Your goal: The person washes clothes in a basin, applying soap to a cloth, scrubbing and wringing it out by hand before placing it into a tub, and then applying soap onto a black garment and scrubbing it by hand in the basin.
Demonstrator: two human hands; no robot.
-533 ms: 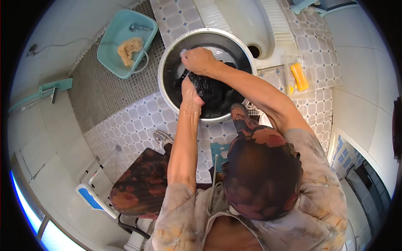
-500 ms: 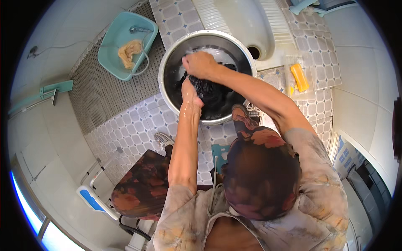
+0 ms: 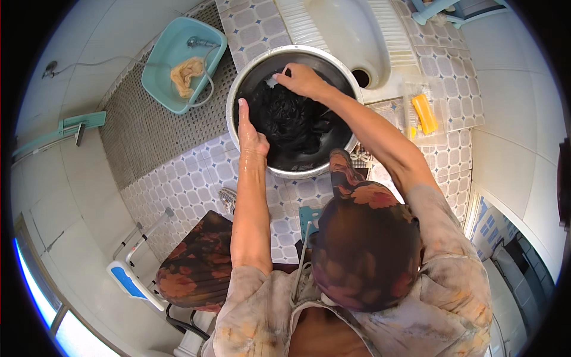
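A round metal basin (image 3: 236, 135) stands on the floor in front of me, with wet black cloth (image 3: 291, 119) bunched in dark water. Over its far side, my right hand (image 3: 302, 81) is closed in a pinch. A small pale grey piece (image 3: 272, 82) shows at those fingertips; whether it belongs to the black cloth I cannot tell. My left hand (image 3: 253, 134) is wet and open, its fingers stretched out along the basin's left inner side, beside the cloth.
A light-blue tub (image 3: 160, 74) holding a beige cloth (image 3: 187, 76) and a shower head (image 3: 199, 42) lies far left on a grey mat (image 3: 128, 140). Beyond the metal basin is a squat toilet (image 3: 351, 35). At right, a yellow bar (image 3: 424, 113) rests on clear plastic.
My hands have moved apart. The left let go of the black cloth and opened toward the left rim; the right shifted slightly right, and the pale piece now shows at its fingertips.
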